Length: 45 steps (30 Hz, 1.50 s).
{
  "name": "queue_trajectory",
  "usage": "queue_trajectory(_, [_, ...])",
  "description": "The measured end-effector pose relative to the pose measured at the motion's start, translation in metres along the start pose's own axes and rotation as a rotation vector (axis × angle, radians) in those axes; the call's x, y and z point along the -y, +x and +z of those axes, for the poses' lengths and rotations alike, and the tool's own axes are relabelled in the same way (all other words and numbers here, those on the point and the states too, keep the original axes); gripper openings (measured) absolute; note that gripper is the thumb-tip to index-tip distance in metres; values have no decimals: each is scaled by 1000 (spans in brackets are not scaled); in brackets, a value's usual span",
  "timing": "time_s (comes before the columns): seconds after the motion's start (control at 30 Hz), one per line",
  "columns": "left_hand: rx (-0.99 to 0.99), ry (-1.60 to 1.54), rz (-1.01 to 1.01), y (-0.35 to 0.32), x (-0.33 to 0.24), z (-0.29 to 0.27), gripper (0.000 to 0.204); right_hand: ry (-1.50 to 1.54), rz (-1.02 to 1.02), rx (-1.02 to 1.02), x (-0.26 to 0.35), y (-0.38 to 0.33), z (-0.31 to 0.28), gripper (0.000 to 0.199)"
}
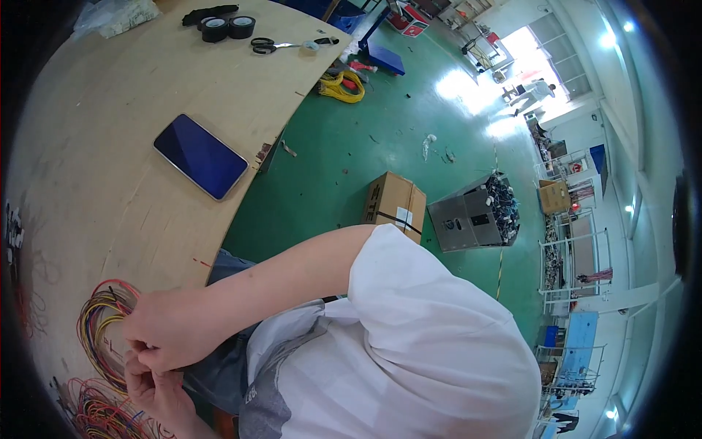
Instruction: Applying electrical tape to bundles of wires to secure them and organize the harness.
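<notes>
A coil of thin red, yellow and black wires (89, 322) lies at the table's lower left. My right hand (172, 329) reaches over from the white sleeve, its fingers bent and closed at the coil's near side. Just below it, my left hand (157, 391) has its fingers curled against the same coil. The fingertips of the two hands meet, and the wires pass out of sight behind them. A larger tangle of mostly red wires (106, 413) sits beside my left hand at the lower edge.
Farther along the wooden table (95, 183) lie a phone (201, 156), scissors (270, 46) and black tape rolls (214, 29). A cardboard box (395, 203) and a grey bin (468, 219) full of dark scraps stand on the green floor. A person (537, 91) is far off.
</notes>
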State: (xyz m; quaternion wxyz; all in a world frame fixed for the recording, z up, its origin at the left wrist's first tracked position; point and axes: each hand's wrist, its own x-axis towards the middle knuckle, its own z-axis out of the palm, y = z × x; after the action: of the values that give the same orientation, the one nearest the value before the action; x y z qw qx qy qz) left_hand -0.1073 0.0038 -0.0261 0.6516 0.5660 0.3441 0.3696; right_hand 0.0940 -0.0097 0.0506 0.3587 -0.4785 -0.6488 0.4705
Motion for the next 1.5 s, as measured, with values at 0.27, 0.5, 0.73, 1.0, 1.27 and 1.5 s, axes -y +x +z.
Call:
queue_trajectory(0.27, [-74, 244, -44, -1, -9, 18, 60, 11, -97, 33, -1, 1, 4, 12])
queue_trajectory(0.5, [-63, -660, -422, 3, -9, 7, 47, -99, -249, -27, -8, 5, 13, 14])
queue_trajectory(0.73, [95, -670, -95, -8, 8, -28, 68, 126, -117, -95, -12, 1, 12, 11])
queue_trajectory(1.0, [-165, 78, 131, -9, 7, 10, 23, 74, -34, -150, -9, 6, 4, 10])
queue_trajectory(1.27, [-401, 373, 179, 3, 3, 22, 50, -3, -105, -21, 5, 4, 9, 7])
queue_trajectory(1.5, [-85, -696, -38, -10, -9, -1, 51, 269, -110, -86, 0, 5, 11, 6])
